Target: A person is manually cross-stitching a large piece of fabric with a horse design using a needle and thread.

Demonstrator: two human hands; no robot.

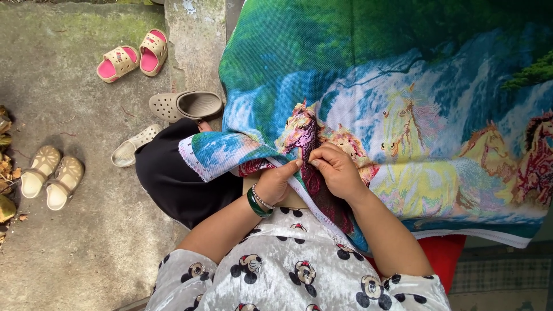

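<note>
Big cross-stitch cloth (403, 115) with horses and a waterfall, draped over the lap, spreading right. Likely soft, light, floppy; best gripped at the folded edge near the body. Left hand (275, 183) pinches that fold; right hand (337, 170) fingertips closed on the stitched patch, touching.

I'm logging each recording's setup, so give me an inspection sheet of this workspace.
Surface: person's lap; concrete floor beside it.
Job's things: printed embroidery cloth with horses and a waterfall, draped over the lap.
Clutter: pink sandals, grey clogs, beige sandals, dry leaves at the left edge.
Hands: left hand, bangle on its wrist, grips the cloth's folded edge; right hand pinches the cloth at the stitching.
Cables: nothing seen.
Surroundings: stone step; red seat.
</note>
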